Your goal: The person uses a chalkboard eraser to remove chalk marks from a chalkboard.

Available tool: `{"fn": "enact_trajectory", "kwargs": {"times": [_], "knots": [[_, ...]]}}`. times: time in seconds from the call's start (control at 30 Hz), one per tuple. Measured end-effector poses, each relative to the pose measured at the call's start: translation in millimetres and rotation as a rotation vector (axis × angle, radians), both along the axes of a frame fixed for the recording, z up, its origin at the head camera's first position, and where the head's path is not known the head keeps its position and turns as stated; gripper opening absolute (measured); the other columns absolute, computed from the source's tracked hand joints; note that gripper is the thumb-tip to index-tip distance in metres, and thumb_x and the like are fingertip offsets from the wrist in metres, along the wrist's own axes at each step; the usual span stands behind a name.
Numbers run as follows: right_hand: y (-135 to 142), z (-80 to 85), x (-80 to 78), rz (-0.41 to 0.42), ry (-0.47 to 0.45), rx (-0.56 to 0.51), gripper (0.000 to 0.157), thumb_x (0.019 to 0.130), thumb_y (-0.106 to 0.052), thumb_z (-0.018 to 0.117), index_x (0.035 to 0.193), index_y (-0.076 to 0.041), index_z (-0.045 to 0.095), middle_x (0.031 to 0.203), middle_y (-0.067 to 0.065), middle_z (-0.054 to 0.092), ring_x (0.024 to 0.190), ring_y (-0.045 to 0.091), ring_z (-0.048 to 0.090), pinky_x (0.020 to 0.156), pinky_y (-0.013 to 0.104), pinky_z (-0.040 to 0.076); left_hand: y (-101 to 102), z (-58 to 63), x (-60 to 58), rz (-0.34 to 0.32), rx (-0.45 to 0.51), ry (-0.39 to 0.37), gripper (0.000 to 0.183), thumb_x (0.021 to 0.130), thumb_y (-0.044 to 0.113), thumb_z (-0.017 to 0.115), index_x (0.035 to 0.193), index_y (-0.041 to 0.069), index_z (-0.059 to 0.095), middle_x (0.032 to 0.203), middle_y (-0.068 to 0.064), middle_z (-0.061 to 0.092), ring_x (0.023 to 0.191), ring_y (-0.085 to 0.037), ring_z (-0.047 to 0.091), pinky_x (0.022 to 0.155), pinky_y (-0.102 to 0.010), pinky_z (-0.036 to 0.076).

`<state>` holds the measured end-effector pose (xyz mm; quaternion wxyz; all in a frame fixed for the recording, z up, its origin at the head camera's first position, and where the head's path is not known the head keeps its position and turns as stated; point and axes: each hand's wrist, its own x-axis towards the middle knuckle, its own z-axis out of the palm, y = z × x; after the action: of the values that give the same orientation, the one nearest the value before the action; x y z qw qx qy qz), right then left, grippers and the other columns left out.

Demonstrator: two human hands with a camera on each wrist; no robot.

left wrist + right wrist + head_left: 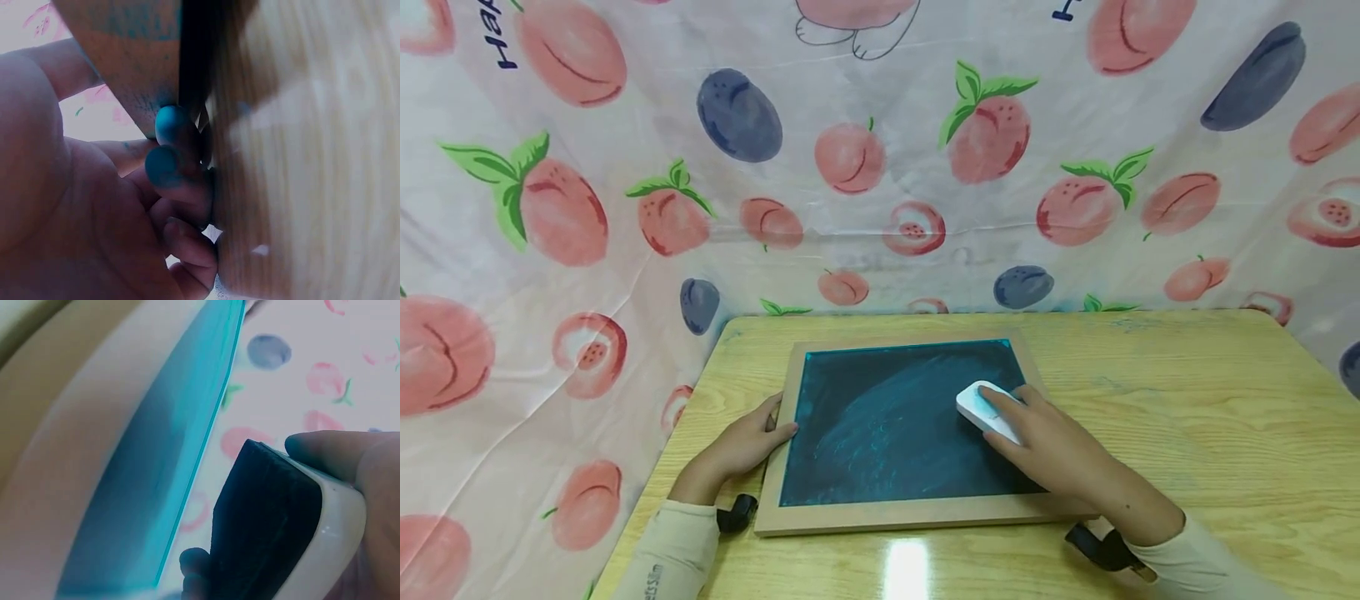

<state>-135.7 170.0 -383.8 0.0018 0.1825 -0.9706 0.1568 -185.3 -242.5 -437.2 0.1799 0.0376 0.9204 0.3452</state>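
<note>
A small chalkboard (902, 392) in a light wooden frame (887, 513) lies on the table, its dark surface smeared with turquoise chalk. My left hand (741, 442) grips the frame's left side, thumb on top. In the left wrist view, chalk-stained fingertips (164, 165) curl at the frame's underside, close to the tabletop. Over the board's right part, my right hand (1052, 442) holds a white chalkboard eraser (976, 406), one finger along its top. The right wrist view shows the eraser's dark felt pad (269, 512) tilted and standing apart from the board.
The pale wooden table (1187, 400) extends to the right, with faint chalk smudges toward its back. A peach-print cloth (880, 167) hangs behind the table and down its left side. Dark wrist devices (737, 514) sit by both wrists.
</note>
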Motion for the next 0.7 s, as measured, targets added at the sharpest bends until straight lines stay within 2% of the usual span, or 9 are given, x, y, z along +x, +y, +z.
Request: {"fn": "enact_trajectory", "kwargs": {"times": [0.17,0.5,0.7], "knots": [[32,-0.4,0.4,-0.079,-0.003,0.012,0.056,0.091,-0.040,0.053,0.138,-0.010,0.043,0.119,0.024,0.048,0.090,0.029,0.056,0.065,0.042,0.050,-1,-2.5,-0.4,-0.001,-0.006,0.008,0.079,0.089,0.058,0.047,0.149,0.025,0.010,0.143,-0.017,0.038,0.126,-0.029,0.044,0.097,-0.048,0.039],[82,-10.5,4.1,-0.178,0.086,0.080,0.056,0.092,-0.033,0.054,0.138,-0.004,0.039,0.110,0.032,0.047,0.083,0.037,0.058,0.061,0.049,0.048,-2,-1.2,0.8,-0.019,-0.005,0.010,0.080,0.089,0.058,0.045,0.150,0.021,0.008,0.148,-0.017,0.029,0.132,-0.033,0.037,0.102,-0.051,0.034],[95,-18.4,0.2,-0.214,0.040,0.119,0.058,0.092,-0.032,0.054,0.137,0.001,0.040,0.109,0.034,0.046,0.084,0.037,0.057,0.062,0.048,0.048,-2,-3.4,0.7,-0.026,0.012,0.010,0.080,0.089,0.058,0.046,0.150,0.021,0.008,0.150,-0.015,0.025,0.133,-0.032,0.035,0.103,-0.051,0.033]]}}
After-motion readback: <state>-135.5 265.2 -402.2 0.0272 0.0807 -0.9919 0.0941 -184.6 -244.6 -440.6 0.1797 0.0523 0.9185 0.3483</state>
